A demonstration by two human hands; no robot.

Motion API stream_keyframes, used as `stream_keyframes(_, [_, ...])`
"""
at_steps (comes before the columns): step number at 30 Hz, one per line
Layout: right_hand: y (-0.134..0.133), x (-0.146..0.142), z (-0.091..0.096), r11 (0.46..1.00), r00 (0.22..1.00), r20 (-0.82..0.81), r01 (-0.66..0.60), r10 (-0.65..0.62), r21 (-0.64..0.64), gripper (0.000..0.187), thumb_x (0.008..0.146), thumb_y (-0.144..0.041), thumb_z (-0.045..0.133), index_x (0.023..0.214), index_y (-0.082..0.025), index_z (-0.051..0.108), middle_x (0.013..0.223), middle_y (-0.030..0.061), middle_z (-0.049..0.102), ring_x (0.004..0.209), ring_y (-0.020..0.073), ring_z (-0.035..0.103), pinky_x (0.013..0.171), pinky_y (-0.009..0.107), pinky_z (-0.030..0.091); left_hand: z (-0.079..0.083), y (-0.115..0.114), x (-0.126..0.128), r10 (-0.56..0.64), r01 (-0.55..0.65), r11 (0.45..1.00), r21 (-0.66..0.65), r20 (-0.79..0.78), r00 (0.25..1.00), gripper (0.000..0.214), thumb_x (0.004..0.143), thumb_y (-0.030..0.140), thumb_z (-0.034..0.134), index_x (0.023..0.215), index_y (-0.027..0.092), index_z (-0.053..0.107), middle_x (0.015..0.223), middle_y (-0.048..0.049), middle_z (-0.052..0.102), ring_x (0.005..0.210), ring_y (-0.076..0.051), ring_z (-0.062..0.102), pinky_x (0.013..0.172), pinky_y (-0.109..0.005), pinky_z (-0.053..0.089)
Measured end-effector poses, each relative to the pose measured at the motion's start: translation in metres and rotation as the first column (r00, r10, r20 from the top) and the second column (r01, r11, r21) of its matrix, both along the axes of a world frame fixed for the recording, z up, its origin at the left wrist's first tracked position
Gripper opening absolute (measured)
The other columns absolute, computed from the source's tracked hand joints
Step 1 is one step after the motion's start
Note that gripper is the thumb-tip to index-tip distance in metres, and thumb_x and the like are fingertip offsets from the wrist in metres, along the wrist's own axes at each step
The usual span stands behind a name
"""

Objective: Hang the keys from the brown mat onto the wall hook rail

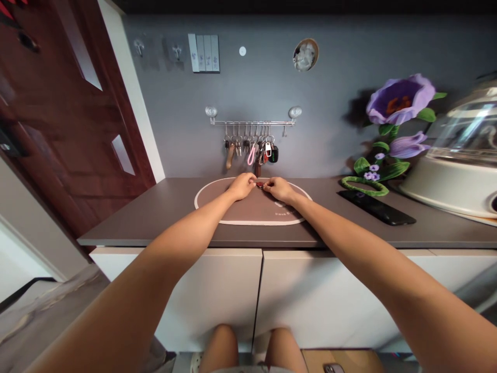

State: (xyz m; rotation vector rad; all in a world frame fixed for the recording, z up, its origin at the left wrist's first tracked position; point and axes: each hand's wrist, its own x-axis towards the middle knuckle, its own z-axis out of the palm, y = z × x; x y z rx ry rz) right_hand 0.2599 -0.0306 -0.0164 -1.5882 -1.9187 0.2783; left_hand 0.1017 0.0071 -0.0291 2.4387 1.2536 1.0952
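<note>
My left hand [243,186] and my right hand [278,189] meet above the far edge of a brown oval mat [248,210] with a cream border. Between their fingertips is a small red object [260,184], possibly a key fob, largely hidden by my fingers. Both hands seem to pinch it. Directly beyond them, several key bunches hang from a metal wall rail [252,123].
The mat lies on a dark grey countertop [163,217] above white cabinet doors [209,295]. A black phone [376,207] lies to the right, near artificial purple flowers [399,101] and a white appliance with a clear dome [458,155]. A dark red door [66,119] stands at left.
</note>
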Motion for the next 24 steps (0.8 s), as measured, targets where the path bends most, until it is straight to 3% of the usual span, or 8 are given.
stream_keyframes(7, [0.006, 0.0, 0.002, 0.979, 0.973, 0.231, -0.017, -0.032, 0.205, 0.013, 0.076, -0.018, 0.049, 0.077, -0.013, 0.062, 0.082, 0.0094, 0.06, 0.074, 0.016, 0.052, 0.068, 0.025, 0.035, 0.005, -0.003, 0.0, -0.016, 0.025, 0.992, 0.125, -0.072, 0.997, 0.024, 0.079, 0.017, 0.046, 0.098, 0.015, 0.06, 0.096, -0.0075, 0.061, 0.089, -0.017, 0.054, 0.084, -0.029, 0.041])
stream_keyframes(13, [0.01, 0.001, 0.004, 0.947, 0.959, 0.285, -0.093, 0.002, 0.306, 0.015, 0.079, -0.015, 0.044, 0.08, -0.014, 0.059, 0.084, 0.0088, 0.058, 0.081, 0.017, 0.05, 0.075, 0.027, 0.036, 0.01, -0.006, 0.003, -0.085, 0.093, 0.987, 0.129, -0.065, 0.994, 0.022, 0.08, 0.019, 0.045, 0.092, 0.016, 0.063, 0.094, -0.0062, 0.064, 0.089, -0.017, 0.054, 0.083, -0.029, 0.04])
stream_keyframes(17, [0.012, 0.0, 0.004, 0.932, 0.976, 0.213, -0.119, 0.046, 0.343, 0.013, 0.078, -0.016, 0.044, 0.076, -0.016, 0.057, 0.08, 0.0067, 0.057, 0.078, 0.0167, 0.048, 0.073, 0.028, 0.035, 0.013, -0.011, 0.003, -0.122, 0.116, 0.988, 0.105, 0.047, 0.991, 0.017, 0.078, 0.019, 0.046, 0.079, 0.014, 0.062, 0.08, -0.0041, 0.064, 0.075, -0.014, 0.054, 0.073, -0.026, 0.041])
stream_keyframes(24, [0.01, -0.001, 0.005, 0.933, 0.987, -0.065, -0.118, 0.149, 0.341, 0.011, 0.077, -0.02, 0.046, 0.068, -0.016, 0.052, 0.073, 0.0024, 0.056, 0.07, 0.0128, 0.048, 0.069, 0.025, 0.036, 0.017, -0.016, 0.005, -0.163, 0.169, 0.986, -0.002, 0.249, 0.955, 0.01, 0.078, 0.019, 0.046, 0.073, 0.013, 0.053, 0.064, 0.0011, 0.055, 0.059, -0.009, 0.049, 0.061, -0.022, 0.04])
